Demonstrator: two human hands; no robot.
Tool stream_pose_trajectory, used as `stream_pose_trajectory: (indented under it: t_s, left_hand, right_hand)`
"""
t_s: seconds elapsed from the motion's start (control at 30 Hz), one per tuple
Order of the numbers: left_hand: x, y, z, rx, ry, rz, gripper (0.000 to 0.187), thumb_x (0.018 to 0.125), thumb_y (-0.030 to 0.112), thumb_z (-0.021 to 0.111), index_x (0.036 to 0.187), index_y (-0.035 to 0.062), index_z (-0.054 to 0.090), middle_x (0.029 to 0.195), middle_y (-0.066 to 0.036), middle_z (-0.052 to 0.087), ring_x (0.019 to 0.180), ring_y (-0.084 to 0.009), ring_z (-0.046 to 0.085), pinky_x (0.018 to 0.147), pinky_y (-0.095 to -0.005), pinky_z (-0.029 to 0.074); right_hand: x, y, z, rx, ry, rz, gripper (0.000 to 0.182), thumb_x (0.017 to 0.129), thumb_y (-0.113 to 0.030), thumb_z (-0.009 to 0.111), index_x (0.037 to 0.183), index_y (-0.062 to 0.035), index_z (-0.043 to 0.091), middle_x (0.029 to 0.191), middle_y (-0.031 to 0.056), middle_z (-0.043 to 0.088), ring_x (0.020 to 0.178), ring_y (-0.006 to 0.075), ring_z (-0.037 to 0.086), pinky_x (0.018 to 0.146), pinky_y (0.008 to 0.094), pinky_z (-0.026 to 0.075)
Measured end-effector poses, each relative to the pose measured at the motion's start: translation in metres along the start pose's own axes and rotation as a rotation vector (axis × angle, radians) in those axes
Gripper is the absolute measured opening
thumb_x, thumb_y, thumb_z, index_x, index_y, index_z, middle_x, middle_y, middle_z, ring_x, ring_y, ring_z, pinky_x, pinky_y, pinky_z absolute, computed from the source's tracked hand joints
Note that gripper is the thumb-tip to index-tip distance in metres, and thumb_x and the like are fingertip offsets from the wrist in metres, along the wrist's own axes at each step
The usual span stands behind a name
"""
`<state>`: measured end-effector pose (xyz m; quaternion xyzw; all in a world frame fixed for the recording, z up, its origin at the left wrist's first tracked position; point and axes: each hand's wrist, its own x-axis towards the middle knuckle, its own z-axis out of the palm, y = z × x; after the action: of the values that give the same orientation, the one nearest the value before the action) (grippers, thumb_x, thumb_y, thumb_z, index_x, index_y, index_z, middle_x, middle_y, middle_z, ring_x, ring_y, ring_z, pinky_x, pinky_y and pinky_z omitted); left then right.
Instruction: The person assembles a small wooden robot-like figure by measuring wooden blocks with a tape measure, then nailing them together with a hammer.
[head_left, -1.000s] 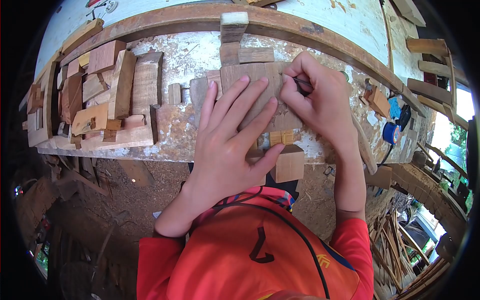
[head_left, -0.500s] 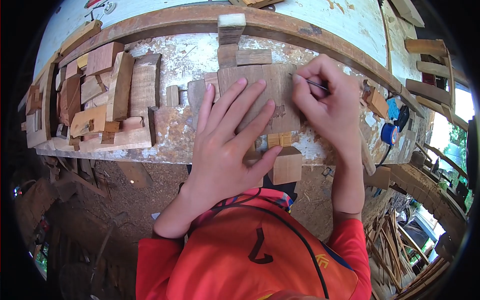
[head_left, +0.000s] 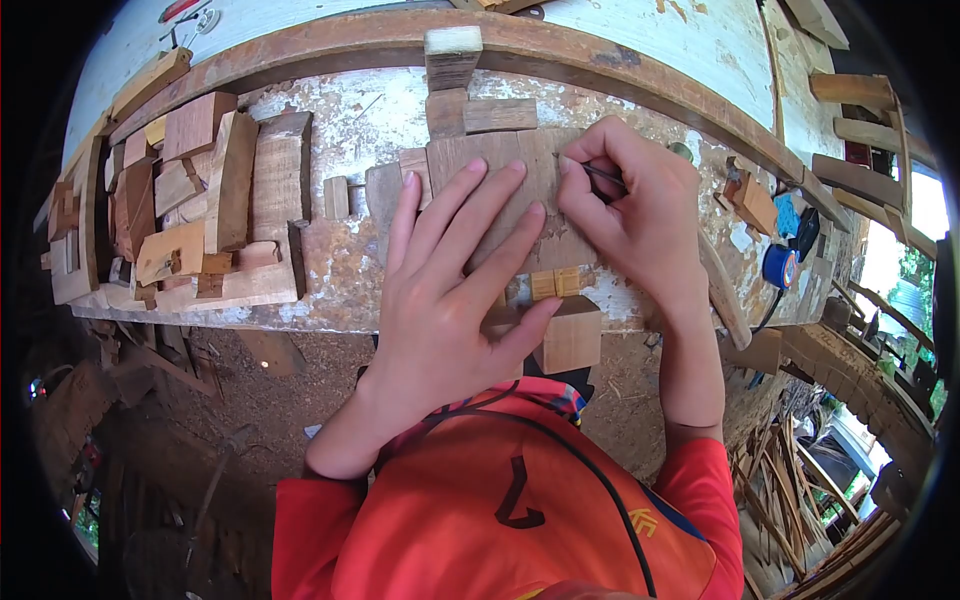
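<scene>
A flat brown wooden board [head_left: 545, 200] lies on the worn workbench [head_left: 350, 280], with a ragged dark mark near its lower right. My left hand [head_left: 450, 275] rests spread over the board's left part, fingers apart. In my right hand [head_left: 635, 195] a thin dark pointed tool [head_left: 603, 175] is pinched, its tip near the board's upper right. Small wooden pieces, among them a flat block [head_left: 500, 115], touch the board's back edge. Below the board sit a light notched piece [head_left: 555, 283] and a square block [head_left: 570, 335], close to my left thumb.
A wooden tray [head_left: 90, 230] of offcuts stands at the left. A long beam [head_left: 600, 60] crosses behind, with an upright block [head_left: 453, 58] against it. At the right are a blue round roll [head_left: 779, 267], a wood block [head_left: 750, 200] and a curved stick [head_left: 722, 290].
My right hand has moved a little left and up with the tool. The board and left hand appear slightly further left in view, as do the tray and upright block.
</scene>
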<state>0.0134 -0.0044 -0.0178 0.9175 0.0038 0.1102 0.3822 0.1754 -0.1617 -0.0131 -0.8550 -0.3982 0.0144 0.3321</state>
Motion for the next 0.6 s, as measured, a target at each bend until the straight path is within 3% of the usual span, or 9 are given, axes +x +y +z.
stream_pose_trajectory:
  t_s: [0.57,0.6]
  left_hand:
    - [0.0008,-0.0006,0.0005,-0.013,-0.003,-0.012,0.067,0.077,0.025,0.087,0.140,0.0075,0.074,0.161,-0.018,0.057,0.151,-0.0436,0.049,0.128,-0.0675,0.023]
    - [0.0008,-0.0001,0.0001,-0.013,-0.005,-0.015,0.067,0.077,0.025,0.087,0.140,0.0075,0.074,0.161,-0.018,0.057,0.151,-0.0436,0.049,0.128,-0.0674,0.023]
  right_hand:
    - [0.0023,0.0037,0.0025,-0.025,0.006,-0.019,0.016,0.085,-0.009,0.079,0.091,-0.0114,0.064,0.064,0.0028,0.061,0.056,0.0234,0.065,0.054,0.0360,0.049]
    - [0.0025,0.0041,0.0028,-0.015,0.012,-0.025,0.015,0.088,-0.007,0.079,0.091,-0.0091,0.064,0.063,0.0020,0.059,0.056,0.0183,0.060,0.054,0.0325,0.047]
